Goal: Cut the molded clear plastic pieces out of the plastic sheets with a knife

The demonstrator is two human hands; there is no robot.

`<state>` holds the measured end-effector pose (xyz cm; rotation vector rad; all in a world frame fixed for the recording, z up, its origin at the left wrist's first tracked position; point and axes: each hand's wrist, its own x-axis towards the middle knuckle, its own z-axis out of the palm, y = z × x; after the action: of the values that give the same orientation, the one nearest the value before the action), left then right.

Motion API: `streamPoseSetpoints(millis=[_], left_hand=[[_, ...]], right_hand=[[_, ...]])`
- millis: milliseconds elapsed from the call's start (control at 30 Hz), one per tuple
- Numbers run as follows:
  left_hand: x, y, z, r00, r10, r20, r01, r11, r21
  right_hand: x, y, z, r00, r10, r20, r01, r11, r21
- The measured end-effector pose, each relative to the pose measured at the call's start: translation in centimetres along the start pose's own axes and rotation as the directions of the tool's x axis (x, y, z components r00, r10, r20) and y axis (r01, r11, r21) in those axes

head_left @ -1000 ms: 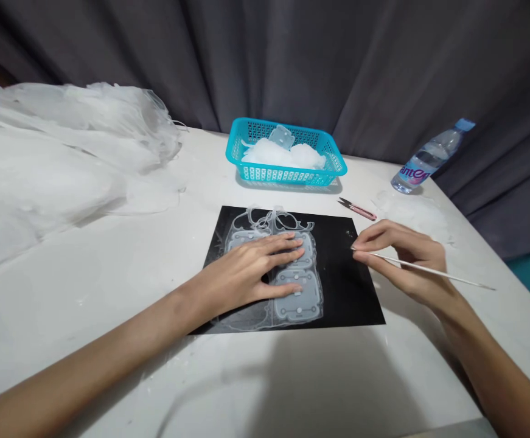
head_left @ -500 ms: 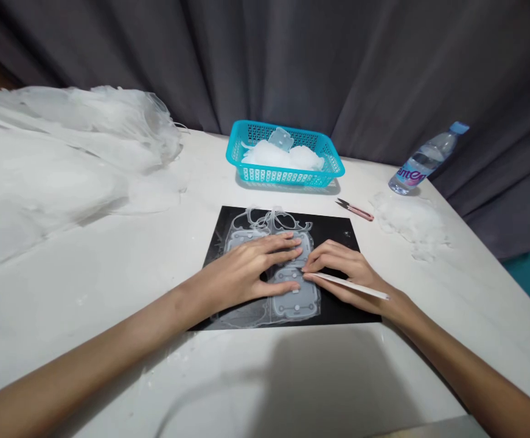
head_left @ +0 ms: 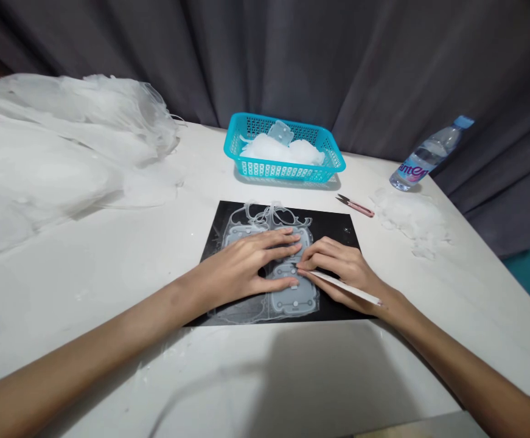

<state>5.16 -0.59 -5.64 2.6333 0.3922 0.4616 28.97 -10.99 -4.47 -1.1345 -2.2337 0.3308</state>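
A translucent moulded sheet of several pad shapes (head_left: 292, 299) lies on a black mat (head_left: 338, 228) in the middle of the white table. My left hand (head_left: 246, 264) rests flat on the sheet with fingers stretched out, pressing it down. My right hand (head_left: 342, 267) pinches a thin white stick (head_left: 351, 291), its tip touching the sheet beside my left fingertips.
A turquoise basket (head_left: 265, 170) with white translucent pieces stands behind the mat. Small pink snips (head_left: 358, 208) lie to its right, beside a heap of white scraps (head_left: 411, 222) and a lying water bottle (head_left: 424, 159). A big pile of white sheets (head_left: 55, 164) fills the left side.
My right hand moved left from the mat's right edge, bringing the stick's tip onto the sheet next to my left fingers. My left hand stayed pressed on the sheet.
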Motion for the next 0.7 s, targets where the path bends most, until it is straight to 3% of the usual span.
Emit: streamPoseSetpoints(millis=[133,267,333,533,700], left_hand=[[-0.1,0.0,-0.1,0.999,-0.036,0.029,0.035,0.999,0.010],[-0.1,0.2,-0.2,0.999,-0.031,0.042,0.031,0.999,0.016],[-0.1,0.2,-0.3,0.999,-0.028,0.038,0.028,1.000,0.011],[0.0,0.1,-0.2,0.999,-0.029,0.038,0.027,0.999,0.035],[0.1,0.0,-0.1,1.000,-0.016,0.020,0.015,0.999,0.038]], right_hand=[[-0.9,-0.8,-2.7,0.994,0.102,0.026,-0.103,0.995,0.017],[-1.6,-1.4,-4.9,0.959,0.211,-0.191,-0.198,0.976,0.086],[-1.5,-1.4,-4.3,0.957,0.206,-0.204,-0.186,0.976,0.113],[-0.6,-0.6,-0.6,0.991,0.090,-0.094,-0.078,0.989,0.123],[-0.3,-0.3,-0.1,0.999,0.030,-0.040,-0.027,0.997,0.072]])
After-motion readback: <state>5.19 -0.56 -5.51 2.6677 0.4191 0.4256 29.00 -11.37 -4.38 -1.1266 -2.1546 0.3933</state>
